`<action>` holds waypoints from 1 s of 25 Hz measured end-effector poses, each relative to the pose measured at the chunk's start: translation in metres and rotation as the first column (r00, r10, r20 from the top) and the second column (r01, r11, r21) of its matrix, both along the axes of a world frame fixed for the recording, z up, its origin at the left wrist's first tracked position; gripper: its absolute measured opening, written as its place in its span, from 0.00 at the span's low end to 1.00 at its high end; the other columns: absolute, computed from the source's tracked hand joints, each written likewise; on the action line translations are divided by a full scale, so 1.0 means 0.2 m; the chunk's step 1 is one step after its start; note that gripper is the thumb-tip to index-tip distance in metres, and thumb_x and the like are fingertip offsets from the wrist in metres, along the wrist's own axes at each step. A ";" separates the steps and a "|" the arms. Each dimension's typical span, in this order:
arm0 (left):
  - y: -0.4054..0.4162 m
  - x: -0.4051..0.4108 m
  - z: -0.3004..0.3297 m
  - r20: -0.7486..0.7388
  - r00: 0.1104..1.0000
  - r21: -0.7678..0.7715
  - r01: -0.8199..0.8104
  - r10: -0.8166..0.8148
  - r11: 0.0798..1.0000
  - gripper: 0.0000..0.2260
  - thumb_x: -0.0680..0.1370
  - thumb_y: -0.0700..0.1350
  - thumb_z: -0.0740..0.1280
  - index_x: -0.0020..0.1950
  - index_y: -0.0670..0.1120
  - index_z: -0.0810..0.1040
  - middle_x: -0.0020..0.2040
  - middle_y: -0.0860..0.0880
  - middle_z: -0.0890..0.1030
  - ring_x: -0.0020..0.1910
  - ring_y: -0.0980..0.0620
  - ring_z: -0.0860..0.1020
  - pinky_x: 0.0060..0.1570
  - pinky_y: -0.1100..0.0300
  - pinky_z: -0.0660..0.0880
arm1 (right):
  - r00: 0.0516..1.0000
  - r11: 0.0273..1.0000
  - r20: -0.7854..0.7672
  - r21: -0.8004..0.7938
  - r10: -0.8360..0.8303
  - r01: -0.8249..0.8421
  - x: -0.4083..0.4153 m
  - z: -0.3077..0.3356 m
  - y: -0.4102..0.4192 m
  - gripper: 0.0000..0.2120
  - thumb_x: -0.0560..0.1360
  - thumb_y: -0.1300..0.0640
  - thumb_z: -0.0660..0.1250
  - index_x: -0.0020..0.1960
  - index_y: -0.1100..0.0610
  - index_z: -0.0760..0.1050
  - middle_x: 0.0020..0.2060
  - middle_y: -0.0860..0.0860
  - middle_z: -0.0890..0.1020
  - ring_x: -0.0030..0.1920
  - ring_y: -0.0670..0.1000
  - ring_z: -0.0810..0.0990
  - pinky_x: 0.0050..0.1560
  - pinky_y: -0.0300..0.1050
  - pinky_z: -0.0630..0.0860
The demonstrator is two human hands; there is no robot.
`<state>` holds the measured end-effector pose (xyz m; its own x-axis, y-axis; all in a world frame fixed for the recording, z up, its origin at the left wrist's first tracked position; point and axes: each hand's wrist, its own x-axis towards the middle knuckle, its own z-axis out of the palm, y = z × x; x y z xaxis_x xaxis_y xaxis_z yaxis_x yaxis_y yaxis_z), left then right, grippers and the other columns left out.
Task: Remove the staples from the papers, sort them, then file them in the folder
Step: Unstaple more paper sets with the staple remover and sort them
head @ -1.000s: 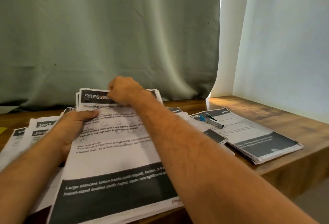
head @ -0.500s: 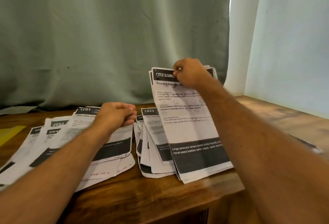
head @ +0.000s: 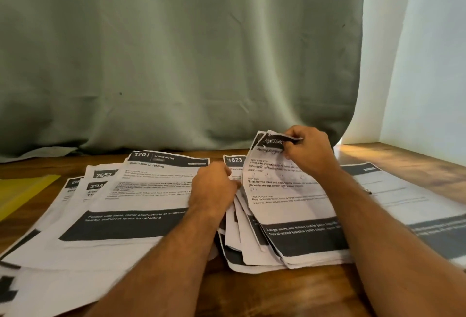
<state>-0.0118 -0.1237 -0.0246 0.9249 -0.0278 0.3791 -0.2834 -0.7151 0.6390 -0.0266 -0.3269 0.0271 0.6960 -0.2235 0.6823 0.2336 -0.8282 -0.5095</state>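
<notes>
Curtain fills the back. Wooden desk carries three groups of papers: left spread, headed 2701; middle fan, headed 1623; right sheets. Yellow folder at far left, well apart from both hands. Skincare packet lies on the middle fan, long axis running away from the person. Right hand pinches its curled top corner. Left hand, fingers curled, rests just beside its left edge; contents unclear. Staple not discernible.
</notes>
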 end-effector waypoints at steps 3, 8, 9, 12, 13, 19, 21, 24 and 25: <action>0.01 0.03 0.01 0.018 0.999 -0.124 0.033 -0.031 0.992 0.09 0.76 0.48 0.74 0.56 0.49 0.82 0.54 0.51 0.83 0.53 0.51 0.81 0.57 0.51 0.79 | 1.000 0.999 0.011 -0.048 0.006 -0.006 0.00 -0.03 0.02 0.08 0.69 0.67 0.67 0.38 0.55 0.80 0.32 0.48 0.81 0.33 0.47 0.78 0.30 0.29 0.71; 0.01 0.04 0.02 -0.056 0.997 -0.312 0.031 -0.051 0.950 0.06 0.76 0.48 0.74 0.43 0.48 0.81 0.40 0.50 0.83 0.39 0.52 0.82 0.48 0.54 0.80 | 1.000 0.998 0.011 -0.052 -0.020 0.020 0.01 -0.07 -0.02 0.11 0.70 0.69 0.69 0.35 0.54 0.79 0.32 0.48 0.80 0.36 0.49 0.79 0.34 0.36 0.75; 0.01 0.04 0.02 -0.106 0.993 -0.299 0.018 -0.052 0.954 0.06 0.76 0.47 0.75 0.45 0.47 0.81 0.41 0.49 0.84 0.40 0.50 0.83 0.50 0.52 0.81 | 0.999 0.999 0.020 -0.032 -0.031 0.032 0.01 -0.08 -0.02 0.11 0.69 0.69 0.70 0.34 0.54 0.79 0.32 0.48 0.80 0.36 0.49 0.79 0.35 0.37 0.76; 0.00 0.05 0.03 -0.227 0.973 -0.201 0.000 -0.046 0.980 0.09 0.75 0.47 0.76 0.42 0.49 0.76 0.46 0.47 0.84 0.47 0.47 0.83 0.55 0.50 0.80 | 0.999 0.999 0.024 0.018 -0.035 0.034 0.01 -0.09 -0.02 0.11 0.69 0.69 0.70 0.34 0.54 0.79 0.31 0.49 0.81 0.37 0.51 0.81 0.37 0.41 0.78; 0.00 0.05 0.04 -0.248 0.967 -0.198 0.002 -0.053 0.980 0.09 0.75 0.47 0.75 0.42 0.49 0.76 0.46 0.47 0.84 0.48 0.47 0.83 0.55 0.49 0.80 | 0.999 0.999 0.027 0.035 -0.030 0.029 0.01 -0.09 -0.02 0.11 0.69 0.69 0.71 0.34 0.55 0.79 0.32 0.49 0.81 0.37 0.50 0.81 0.37 0.41 0.79; 0.01 0.10 0.04 -0.271 0.960 -0.272 -0.003 -0.074 0.962 0.13 0.77 0.55 0.71 0.49 0.46 0.79 0.39 0.52 0.78 0.40 0.52 0.77 0.46 0.58 0.73 | 0.999 0.995 0.049 0.103 -0.023 0.018 0.02 -0.08 -0.02 0.11 0.70 0.69 0.72 0.35 0.55 0.80 0.33 0.47 0.81 0.37 0.48 0.80 0.39 0.40 0.78; 0.00 0.11 0.04 -0.282 0.958 -0.250 -0.012 -0.061 0.968 0.16 0.76 0.59 0.71 0.51 0.46 0.81 0.42 0.51 0.81 0.43 0.51 0.80 0.50 0.55 0.77 | 0.999 0.992 0.043 0.127 -0.021 0.016 0.01 -0.08 -0.02 0.10 0.70 0.70 0.73 0.36 0.57 0.80 0.33 0.47 0.81 0.37 0.48 0.79 0.38 0.37 0.77; -0.02 0.10 0.04 -0.256 0.966 -0.153 -0.008 -0.032 0.988 0.14 0.74 0.59 0.73 0.47 0.48 0.83 0.41 0.51 0.83 0.39 0.52 0.80 0.38 0.58 0.73 | 0.999 0.989 0.032 0.149 -0.013 0.008 0.01 -0.08 0.00 0.09 0.70 0.70 0.73 0.37 0.57 0.80 0.33 0.47 0.81 0.35 0.48 0.80 0.33 0.33 0.75; -0.02 0.09 0.04 -0.229 0.973 -0.136 -0.005 -0.026 0.991 0.12 0.74 0.57 0.74 0.45 0.49 0.83 0.40 0.52 0.82 0.38 0.54 0.79 0.36 0.59 0.71 | 0.999 0.989 0.030 0.145 -0.011 0.007 0.01 -0.08 0.01 0.09 0.70 0.70 0.72 0.37 0.57 0.80 0.33 0.48 0.81 0.36 0.49 0.81 0.32 0.32 0.76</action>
